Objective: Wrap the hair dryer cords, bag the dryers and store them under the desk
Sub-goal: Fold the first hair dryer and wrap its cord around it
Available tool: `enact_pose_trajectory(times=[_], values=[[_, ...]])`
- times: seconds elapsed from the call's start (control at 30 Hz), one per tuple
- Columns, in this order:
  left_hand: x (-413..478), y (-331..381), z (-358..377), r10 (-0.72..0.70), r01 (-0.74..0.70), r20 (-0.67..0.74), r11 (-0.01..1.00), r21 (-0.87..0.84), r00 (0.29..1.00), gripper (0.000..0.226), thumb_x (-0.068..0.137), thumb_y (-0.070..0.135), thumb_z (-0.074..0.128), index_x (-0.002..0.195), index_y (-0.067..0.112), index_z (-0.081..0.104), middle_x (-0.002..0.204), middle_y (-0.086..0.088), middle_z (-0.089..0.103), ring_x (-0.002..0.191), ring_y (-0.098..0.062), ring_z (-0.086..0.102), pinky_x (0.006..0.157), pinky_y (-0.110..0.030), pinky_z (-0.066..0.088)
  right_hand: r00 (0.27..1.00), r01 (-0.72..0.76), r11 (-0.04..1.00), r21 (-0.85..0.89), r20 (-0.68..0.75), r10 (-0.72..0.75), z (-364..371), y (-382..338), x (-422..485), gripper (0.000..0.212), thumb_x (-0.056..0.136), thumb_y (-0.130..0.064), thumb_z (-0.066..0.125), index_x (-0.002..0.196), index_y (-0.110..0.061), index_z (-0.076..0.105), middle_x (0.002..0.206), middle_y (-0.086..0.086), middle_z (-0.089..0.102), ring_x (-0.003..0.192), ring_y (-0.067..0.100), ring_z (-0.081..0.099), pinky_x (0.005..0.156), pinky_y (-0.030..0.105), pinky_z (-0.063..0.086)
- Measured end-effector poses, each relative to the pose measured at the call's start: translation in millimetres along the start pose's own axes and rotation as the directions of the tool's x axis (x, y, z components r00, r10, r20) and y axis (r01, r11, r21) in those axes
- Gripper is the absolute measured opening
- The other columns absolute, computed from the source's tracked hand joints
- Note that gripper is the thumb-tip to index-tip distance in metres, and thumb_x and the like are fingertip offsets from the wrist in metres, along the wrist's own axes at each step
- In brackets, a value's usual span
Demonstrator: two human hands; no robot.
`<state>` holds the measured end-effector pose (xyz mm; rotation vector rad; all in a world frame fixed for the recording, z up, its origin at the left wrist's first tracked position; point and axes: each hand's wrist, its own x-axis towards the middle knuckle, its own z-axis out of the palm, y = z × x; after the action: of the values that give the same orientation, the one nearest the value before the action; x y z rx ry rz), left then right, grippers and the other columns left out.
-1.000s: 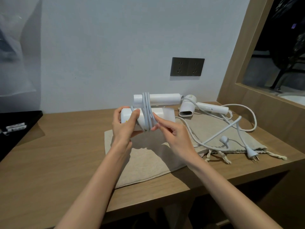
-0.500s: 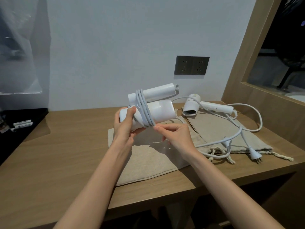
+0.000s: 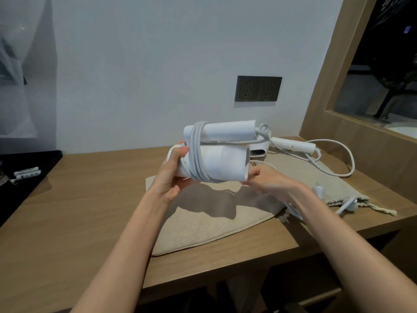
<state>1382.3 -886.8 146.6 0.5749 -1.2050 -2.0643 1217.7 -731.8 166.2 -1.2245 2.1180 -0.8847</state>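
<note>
A folded white hair dryer is held up above the desk, with its white cord looped several times around barrel and handle. My left hand grips the dryer's left end. My right hand is at the barrel's right end with fingers curled; what it pinches is hidden. A second white dryer lies at the back right with its cord loose, its plug near the front edge. Two beige drawstring bags lie flat: one beneath my hands, another to the right.
The wooden desk runs against a white wall with a dark double socket. A black tray with small white tubes sits at the left. A wood-framed mirror rises at the right.
The dryer was lifted and turned level. My right hand moved from the cord loops to the barrel's right end, pulling the loose cord in; the plug slid across the right bag.
</note>
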Motion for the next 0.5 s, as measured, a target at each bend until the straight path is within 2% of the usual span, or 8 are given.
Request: enact_pose_trajectory(times=[0.07,0.13,0.17,0.27,0.33,0.43,0.5], values=[[0.4,0.3,-2.4,-0.003,0.001,0.045,0.999,0.050,0.999,0.074,0.060,0.035,0.069,0.131,0.022,0.054,0.110,0.000,0.067,0.098,-0.019,0.064,0.083,-0.048,0.055,0.999,-0.030,0.997,0.071,0.019,0.028,-9.7,2.3,0.2,0.038,0.094,-0.029,0.054,0.059,-0.015,0.056,0.050,-0.009,0.046,0.052,0.011,0.030,0.053,0.022,0.027],[0.9,0.4,-4.4,-0.002,-0.003,0.074,0.998,0.065,0.997,0.074,0.061,0.035,0.069,0.132,0.022,0.053,0.110,0.000,0.066,0.099,-0.019,0.064,0.081,-0.048,0.056,0.998,-0.048,0.976,0.213,0.055,0.037,-16.6,6.1,1.8,0.043,0.092,-0.034,0.056,0.053,-0.017,0.050,0.043,-0.009,0.039,0.049,0.011,0.023,0.051,0.025,0.019],[1.1,0.3,-5.4,0.004,-0.011,0.092,0.997,0.071,0.996,0.069,0.063,0.034,0.068,0.129,0.022,0.055,0.108,0.001,0.067,0.097,-0.019,0.064,0.078,-0.046,0.056,0.997,-0.049,0.959,0.280,0.076,0.029,-20.1,8.1,2.2,0.040,0.087,-0.039,0.058,0.054,-0.018,0.051,0.044,-0.008,0.036,0.047,0.010,0.021,0.051,0.026,0.016],[0.2,1.9,-8.1,0.053,-0.067,0.180,0.995,0.072,0.982,0.033,0.074,0.030,0.057,0.106,0.027,0.064,0.096,0.005,0.069,0.087,-0.013,0.066,0.068,-0.039,0.058,0.993,-0.046,0.901,0.432,0.115,-0.005,-30.1,13.4,5.5,0.031,0.074,-0.046,0.063,0.065,-0.018,0.052,0.047,-0.008,0.030,0.043,0.006,0.020,0.047,0.023,0.013],[0.4,3.7,-10.2,0.066,-0.083,0.213,0.994,0.069,0.975,0.027,0.076,0.028,0.052,0.099,0.029,0.066,0.092,0.006,0.070,0.083,-0.011,0.067,0.068,-0.037,0.059,0.993,-0.056,0.872,0.487,0.121,-0.004,-35.0,13.7,9.1,0.031,0.074,-0.045,0.064,0.066,-0.018,0.049,0.051,-0.007,0.028,0.044,0.006,0.019,0.047,0.024,0.009],[2.7,4.2,-13.2,0.065,-0.108,0.257,0.982,0.157,0.964,0.045,0.071,0.029,0.058,0.115,0.020,0.061,0.101,-0.002,0.067,0.092,-0.019,0.063,0.068,-0.041,0.056,0.994,-0.077,0.861,0.503,0.102,0.029,-39.2,13.0,15.9,0.029,0.090,-0.032,0.057,0.067,-0.018,0.047,0.052,-0.006,0.027,0.042,0.005,0.018,0.045,0.022,0.010],[1.6,3.4,-12.6,0.052,-0.117,0.269,0.966,0.232,0.962,0.064,0.063,0.036,0.063,0.124,0.017,0.054,0.103,-0.005,0.065,0.092,-0.023,0.060,0.066,-0.039,0.055,0.996,-0.084,0.870,0.486,0.072,0.056,-40.4,12.5,20.1,0.026,0.098,-0.019,0.048,0.073,-0.016,0.046,0.052,-0.006,0.032,0.043,0.004,0.024,0.043,0.018,0.017]])
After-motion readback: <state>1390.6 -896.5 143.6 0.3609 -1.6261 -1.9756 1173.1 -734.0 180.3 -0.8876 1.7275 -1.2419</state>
